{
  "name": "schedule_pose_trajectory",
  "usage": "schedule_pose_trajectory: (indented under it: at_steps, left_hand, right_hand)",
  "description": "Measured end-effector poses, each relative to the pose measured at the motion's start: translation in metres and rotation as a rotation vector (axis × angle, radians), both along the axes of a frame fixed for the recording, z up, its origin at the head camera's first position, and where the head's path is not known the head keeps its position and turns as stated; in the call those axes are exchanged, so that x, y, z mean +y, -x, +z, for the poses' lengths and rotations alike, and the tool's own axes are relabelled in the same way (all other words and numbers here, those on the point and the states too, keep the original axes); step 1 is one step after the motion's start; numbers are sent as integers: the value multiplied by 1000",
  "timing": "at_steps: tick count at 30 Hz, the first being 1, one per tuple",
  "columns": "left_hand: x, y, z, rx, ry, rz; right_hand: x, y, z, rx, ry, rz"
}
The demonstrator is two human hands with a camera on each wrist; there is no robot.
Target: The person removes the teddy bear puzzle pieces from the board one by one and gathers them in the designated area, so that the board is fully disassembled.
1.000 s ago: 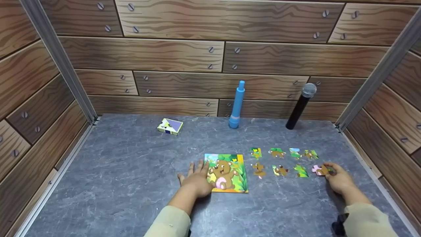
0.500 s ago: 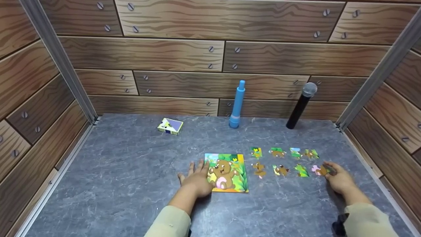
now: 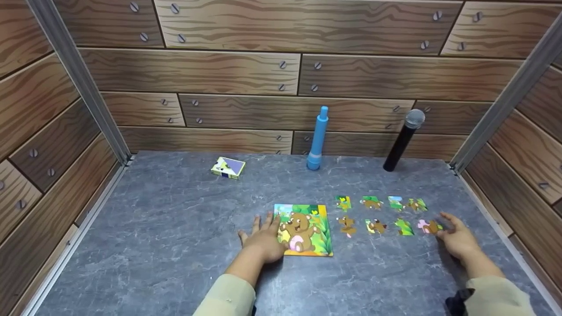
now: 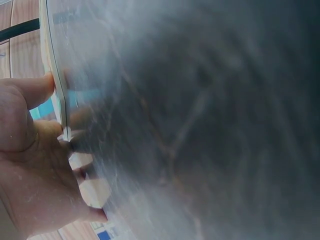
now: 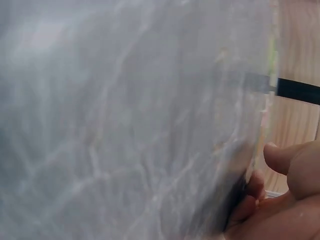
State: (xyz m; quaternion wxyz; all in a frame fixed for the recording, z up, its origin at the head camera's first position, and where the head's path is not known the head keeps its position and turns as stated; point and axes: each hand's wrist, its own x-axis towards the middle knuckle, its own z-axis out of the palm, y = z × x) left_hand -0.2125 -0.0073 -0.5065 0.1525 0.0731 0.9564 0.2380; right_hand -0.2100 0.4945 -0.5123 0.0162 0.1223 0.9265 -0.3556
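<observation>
My left hand (image 3: 262,243) rests with spread fingers at the left edge of a square bear picture puzzle board (image 3: 306,230), lying flat on the table. In the left wrist view its thumb (image 4: 37,90) touches the board's edge. To the right, my right hand (image 3: 460,240) is beside a pink-and-brown puzzle piece (image 3: 430,227), the last in the near row. The piece's green end now shows by the fingertips, which appear just off it. The right wrist view shows the thumb (image 5: 280,157) apart from the other fingers, with nothing pinched between them.
Several more puzzle pieces, among them a green one (image 3: 403,227) and a brown one (image 3: 347,226), lie in two rows. Behind stand a blue stick-like object (image 3: 317,138) and a black microphone (image 3: 400,142). A small patterned box (image 3: 228,167) lies at the back left.
My right hand has let go of the pink-and-brown piece and drawn slightly to the right, its fingers loosening. My left hand stays on the board.
</observation>
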Motion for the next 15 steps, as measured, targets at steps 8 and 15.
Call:
schedule_pose_trajectory:
  at_steps: [8, 15]
  left_hand:
    - [2, 0, 0, 6, 0, 2]
    - [3, -1, -2, 10, 8, 3]
  right_hand:
    - [-18, 3, 6, 146, -29, -87]
    - [-65, 10, 14, 256, 25, -47]
